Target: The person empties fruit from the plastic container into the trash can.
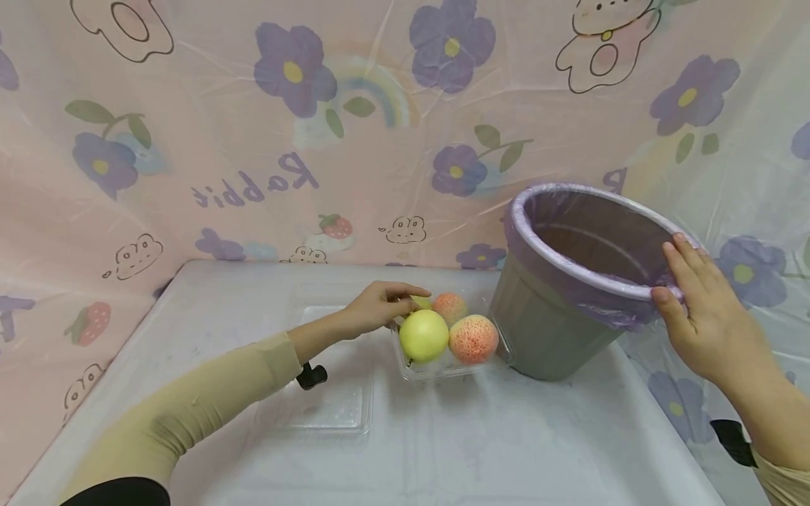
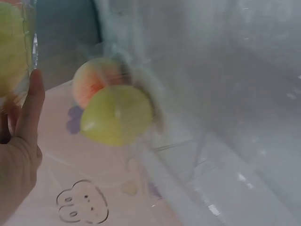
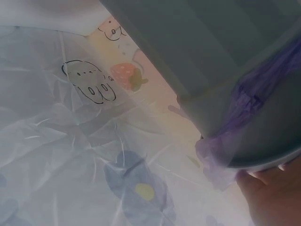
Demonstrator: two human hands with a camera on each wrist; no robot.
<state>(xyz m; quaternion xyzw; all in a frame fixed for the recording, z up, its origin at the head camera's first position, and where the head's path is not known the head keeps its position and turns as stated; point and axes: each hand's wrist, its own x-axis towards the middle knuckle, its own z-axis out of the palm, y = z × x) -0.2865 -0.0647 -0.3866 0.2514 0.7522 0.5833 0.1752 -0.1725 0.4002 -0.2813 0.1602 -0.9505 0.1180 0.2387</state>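
Observation:
A clear plastic box [image 1: 436, 374] holds several fruits close to the bin. In it are a yellow-green apple [image 1: 424, 336], a speckled peach [image 1: 474, 339], another peach [image 1: 450, 307] behind, and a second yellow-green fruit [image 1: 420, 302], partly hidden by fingers. My left hand [image 1: 378, 308] grips the box at its back left edge. Its fingers [image 2: 33, 101] lie against the box's side in the left wrist view. My right hand [image 1: 715, 316] presses the rim of a grey bin [image 1: 557, 316] with fingers fairly straight and the thumb along the rim.
A purple liner bag [image 1: 607, 306] is folded over the bin's rim. An open clear plastic lid or tray [image 1: 329, 414] lies on the white-covered table [image 1: 506, 450], left of the fruit. Patterned plastic sheeting [image 1: 354, 169] closes off the back and sides.

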